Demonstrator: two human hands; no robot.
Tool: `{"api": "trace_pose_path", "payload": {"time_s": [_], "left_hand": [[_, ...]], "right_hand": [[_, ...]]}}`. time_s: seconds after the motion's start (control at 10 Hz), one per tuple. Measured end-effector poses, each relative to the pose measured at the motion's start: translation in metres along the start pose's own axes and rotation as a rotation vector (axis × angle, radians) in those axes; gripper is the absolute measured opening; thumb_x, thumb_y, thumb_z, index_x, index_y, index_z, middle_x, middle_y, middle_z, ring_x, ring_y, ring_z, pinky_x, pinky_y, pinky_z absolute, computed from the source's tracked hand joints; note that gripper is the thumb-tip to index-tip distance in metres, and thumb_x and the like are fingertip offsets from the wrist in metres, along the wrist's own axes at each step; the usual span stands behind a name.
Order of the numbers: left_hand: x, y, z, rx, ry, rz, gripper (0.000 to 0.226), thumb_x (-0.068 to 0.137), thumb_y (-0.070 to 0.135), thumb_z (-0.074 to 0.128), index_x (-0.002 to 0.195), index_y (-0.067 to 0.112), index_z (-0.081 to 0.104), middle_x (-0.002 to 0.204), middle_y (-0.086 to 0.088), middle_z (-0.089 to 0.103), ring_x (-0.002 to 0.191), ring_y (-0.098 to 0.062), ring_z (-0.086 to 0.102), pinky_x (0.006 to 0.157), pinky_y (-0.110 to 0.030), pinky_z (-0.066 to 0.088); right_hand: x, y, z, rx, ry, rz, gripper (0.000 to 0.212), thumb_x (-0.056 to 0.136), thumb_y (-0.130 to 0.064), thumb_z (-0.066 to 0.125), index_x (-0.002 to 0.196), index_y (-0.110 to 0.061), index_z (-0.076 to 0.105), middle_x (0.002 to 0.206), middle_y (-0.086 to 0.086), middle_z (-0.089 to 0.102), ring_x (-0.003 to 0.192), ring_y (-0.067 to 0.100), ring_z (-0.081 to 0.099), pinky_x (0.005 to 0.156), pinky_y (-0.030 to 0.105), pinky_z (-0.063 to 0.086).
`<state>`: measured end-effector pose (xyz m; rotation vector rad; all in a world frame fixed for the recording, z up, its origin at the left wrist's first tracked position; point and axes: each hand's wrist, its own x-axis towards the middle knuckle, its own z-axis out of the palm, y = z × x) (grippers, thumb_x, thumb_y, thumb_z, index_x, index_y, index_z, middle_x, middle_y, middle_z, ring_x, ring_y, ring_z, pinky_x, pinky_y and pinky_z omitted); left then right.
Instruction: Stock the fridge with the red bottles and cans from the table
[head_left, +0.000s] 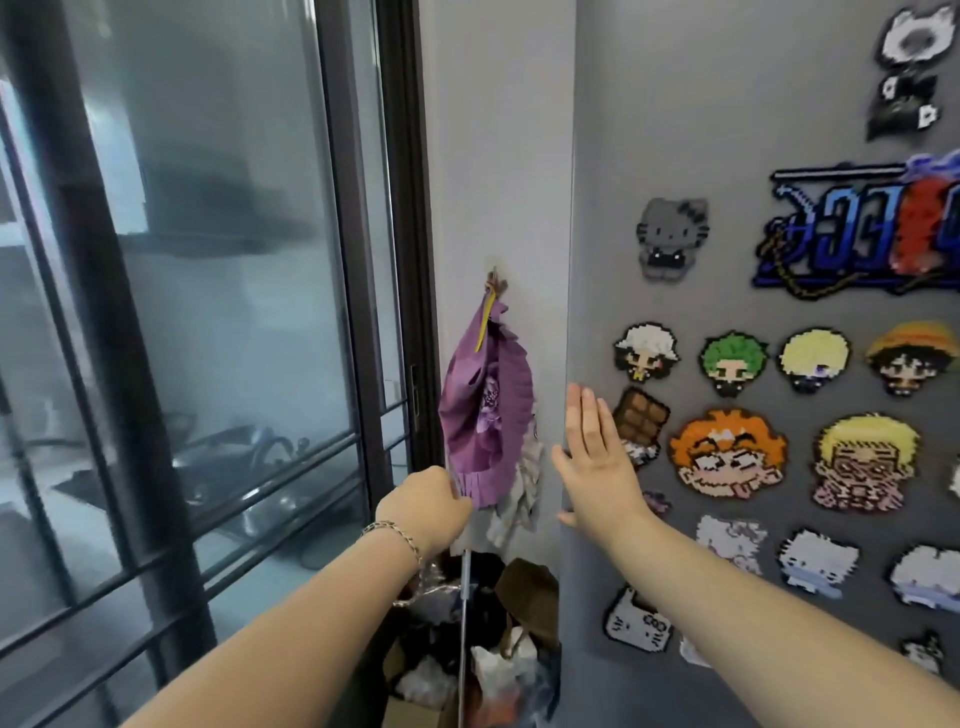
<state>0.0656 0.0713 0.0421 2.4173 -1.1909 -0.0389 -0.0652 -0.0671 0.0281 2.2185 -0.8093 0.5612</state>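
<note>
The grey fridge (727, 130) fills the right half of the head view, and its front is covered with pixel-art magnets. My right hand (597, 457) lies flat with straight fingers on that surface, just inside the fridge's left edge. My left hand (426, 506), with a bracelet on its wrist, is curled at the lower hem of a purple cloth (485, 415) hanging from a wall hook. Its fingers are hidden behind it, so I cannot tell whether it holds anything. No red bottle, can or table is in view.
A dark-framed glass sliding door (208, 312) takes up the left half. In the narrow gap between door and fridge, a thin metal pole (462, 649) stands over a pile of bags and boxes (498, 649) on the floor.
</note>
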Motion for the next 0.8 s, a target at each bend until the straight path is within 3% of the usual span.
{"api": "trace_pose_path", "payload": {"time_s": [0.1,0.2,0.3,0.4,0.5,0.6,0.7,0.8], "left_hand": [[0.038,0.006,0.009,0.006,-0.019,0.045,0.016,0.088,0.023,0.045,0.076,0.014,0.050,0.083,-0.003,0.059,0.079,-0.022,0.057,0.064,-0.025,0.041],[0.070,0.010,0.020,0.046,-0.014,0.092,0.019,0.088,0.023,0.044,0.071,0.016,0.047,0.093,-0.009,0.064,0.089,-0.027,0.061,0.069,-0.026,0.043],[0.096,0.014,0.025,0.057,-0.030,0.152,0.018,0.089,0.024,0.044,0.079,0.013,0.055,0.097,-0.009,0.065,0.094,-0.028,0.061,0.072,-0.029,0.045],[0.119,0.017,0.030,0.052,-0.049,0.193,0.018,0.090,0.027,0.044,0.084,0.015,0.057,0.097,-0.006,0.065,0.093,-0.026,0.061,0.074,-0.028,0.044],[0.133,0.024,0.035,0.050,-0.072,0.243,0.015,0.087,0.025,0.047,0.083,0.015,0.057,0.099,-0.007,0.066,0.093,-0.028,0.062,0.078,-0.031,0.047],[0.136,0.032,0.033,0.076,-0.062,0.297,0.021,0.089,0.026,0.046,0.096,0.012,0.060,0.104,-0.007,0.064,0.097,-0.028,0.060,0.080,-0.031,0.046],[0.127,0.042,0.027,0.074,-0.071,0.325,0.023,0.089,0.027,0.045,0.097,0.011,0.060,0.105,-0.009,0.064,0.097,-0.028,0.061,0.081,-0.031,0.047],[0.114,0.052,0.022,0.028,-0.063,0.336,0.024,0.088,0.027,0.047,0.098,0.010,0.060,0.108,-0.011,0.064,0.101,-0.028,0.060,0.086,-0.032,0.047]], "right_hand": [[0.034,0.006,0.033,-0.028,-0.055,0.009,0.072,0.021,-0.037,0.090,0.077,0.003,0.073,0.129,0.035,0.045,0.122,0.041,0.034,0.111,0.051,0.003],[0.058,0.011,0.061,-0.024,-0.151,0.045,0.076,0.014,-0.045,0.088,0.074,-0.001,0.074,0.126,0.032,0.054,0.122,0.043,0.035,0.111,0.052,0.006],[0.068,0.014,0.075,-0.027,-0.201,0.081,0.087,0.002,-0.056,0.085,0.065,0.001,0.070,0.126,0.035,0.052,0.122,0.044,0.036,0.112,0.053,0.010],[0.072,0.009,0.080,-0.008,-0.166,0.109,0.094,-0.003,-0.056,0.084,0.066,0.006,0.068,0.126,0.039,0.050,0.124,0.042,0.033,0.112,0.051,0.003],[0.074,0.010,0.075,-0.057,-0.236,0.104,0.089,0.002,-0.053,0.086,0.067,0.005,0.068,0.124,0.038,0.052,0.123,0.040,0.034,0.113,0.051,0.000],[0.073,0.011,0.073,-0.069,-0.319,0.070,0.074,0.012,-0.051,0.086,0.064,-0.001,0.069,0.123,0.034,0.055,0.120,0.045,0.043,0.113,0.054,0.011],[0.065,0.011,0.029,0.011,-0.339,0.102,0.047,0.049,-0.039,0.085,0.082,-0.009,0.070,0.139,0.038,0.036,0.130,0.049,0.037,0.113,0.049,0.023],[0.049,0.020,0.016,0.218,-0.337,0.068,0.042,0.091,-0.028,0.053,0.128,-0.009,0.051,0.151,0.025,0.022,0.142,0.035,0.015,0.116,0.038,0.010]]}}
